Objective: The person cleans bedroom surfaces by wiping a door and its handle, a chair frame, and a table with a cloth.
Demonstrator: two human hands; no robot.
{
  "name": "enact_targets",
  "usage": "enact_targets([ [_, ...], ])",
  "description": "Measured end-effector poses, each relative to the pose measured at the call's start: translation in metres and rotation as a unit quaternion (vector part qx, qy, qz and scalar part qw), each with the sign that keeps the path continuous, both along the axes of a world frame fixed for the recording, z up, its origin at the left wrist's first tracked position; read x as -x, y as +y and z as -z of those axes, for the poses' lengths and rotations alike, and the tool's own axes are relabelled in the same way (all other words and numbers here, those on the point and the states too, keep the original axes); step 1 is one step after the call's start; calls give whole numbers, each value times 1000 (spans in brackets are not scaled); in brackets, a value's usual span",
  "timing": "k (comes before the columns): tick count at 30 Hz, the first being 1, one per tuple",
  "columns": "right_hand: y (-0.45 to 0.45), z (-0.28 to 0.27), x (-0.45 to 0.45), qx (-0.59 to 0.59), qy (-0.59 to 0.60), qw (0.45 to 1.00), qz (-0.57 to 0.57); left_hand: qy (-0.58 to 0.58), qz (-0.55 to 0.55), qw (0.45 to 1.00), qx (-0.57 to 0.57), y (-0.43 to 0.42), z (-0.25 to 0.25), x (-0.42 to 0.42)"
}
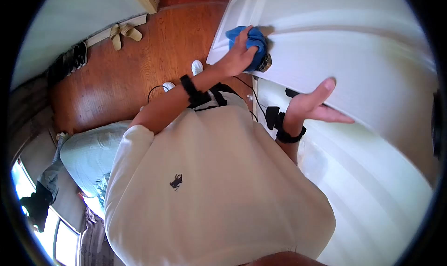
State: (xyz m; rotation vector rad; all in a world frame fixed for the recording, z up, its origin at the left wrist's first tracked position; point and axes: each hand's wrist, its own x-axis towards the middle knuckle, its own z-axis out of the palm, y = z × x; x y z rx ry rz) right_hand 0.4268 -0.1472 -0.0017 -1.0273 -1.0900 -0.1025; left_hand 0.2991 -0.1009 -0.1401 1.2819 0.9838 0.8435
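Observation:
My left hand [240,52] is closed on a blue cloth [257,46]. The cloth is bunched against a white door [354,56], around a dark, patterned door handle [265,63] that partly shows below it. At the door's long edge, my right hand [316,105] is open, its thumb and fingers stretched apart and its palm partly visible. Whether that hand presses on the edge, I cannot tell. Black straps with small devices circle both wrists.
Tan slippers [122,34] and dark shoes [77,56] stand along the left wall on the wooden floor [163,38]. A bed with pale green bedding [93,147] is at the left. A thin black cable [246,83] runs near my body.

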Motion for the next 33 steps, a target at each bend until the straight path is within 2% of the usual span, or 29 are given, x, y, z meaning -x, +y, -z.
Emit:
enact_targets([
  [2,-5,34,-24,-20,-20,1000,2,59,-99,981,-155,5,25,-25],
  [3,-4,54,-37,-40,-40,998,9,114,-103,972,-179,11,29,-32],
  [4,-12,54,-44,-13,-94,995,-11,149,-76,971,-171,16,31,-37],
  [5,-17,60,-49,-13,-91,996,-11,181,-47,970,-159,17,31,-42],
  [7,-45,65,-72,13,-53,996,63,183,-14,973,-143,3,39,-64],
  [9,-62,75,-109,1,-65,997,48,183,20,974,-130,7,46,-89],
  [11,-82,83,-145,-8,-71,997,30,171,44,983,-40,11,64,-117],
  [12,-93,74,-158,24,-265,947,181,169,44,984,44,9,51,-127],
  [13,-103,68,-167,59,-441,836,320,171,50,983,44,1,43,-135],
  [14,-112,60,-172,64,-441,835,324,62,16,987,147,-7,32,-141],
  [15,-115,32,-163,77,-406,860,299,-55,-19,967,248,-11,6,-135],
  [16,-116,9,-160,90,-368,884,273,-59,-6,971,232,-10,-1,-133],
  [17,-119,-5,-161,93,-370,882,277,-59,-1,970,235,-15,-3,-135],
  [19,-126,-37,-160,85,-512,781,348,70,27,994,74,-35,-20,-132],
  [20,-127,-38,-162,88,-515,780,345,68,27,994,79,-43,-19,-131],
  [21,-127,-35,-164,59,-314,918,234,82,39,995,29,-50,-19,-129],
  [22,-121,-33,-159,30,-89,990,106,96,51,994,-19,-51,-18,-120],
  [23,-117,-32,-156,-1,-12,997,83,96,47,994,-14,-58,-18,-118],
  [25,-116,-37,-156,-9,-9,996,89,168,70,982,-50,-73,-40,-118],
  [28,-119,-48,-156,-6,-16,997,81,210,79,973,-51,-76,-60,-117],
  [31,-111,-62,-146,1,-16,997,69,137,39,990,-13,-63,-77,-114],
  [32,-109,-66,-143,2,-18,998,66,134,37,990,-12,-62,-72,-123],
  [33,-109,-69,-143,2,-18,998,62,109,-23,994,-17,-62,-56,-138],
])
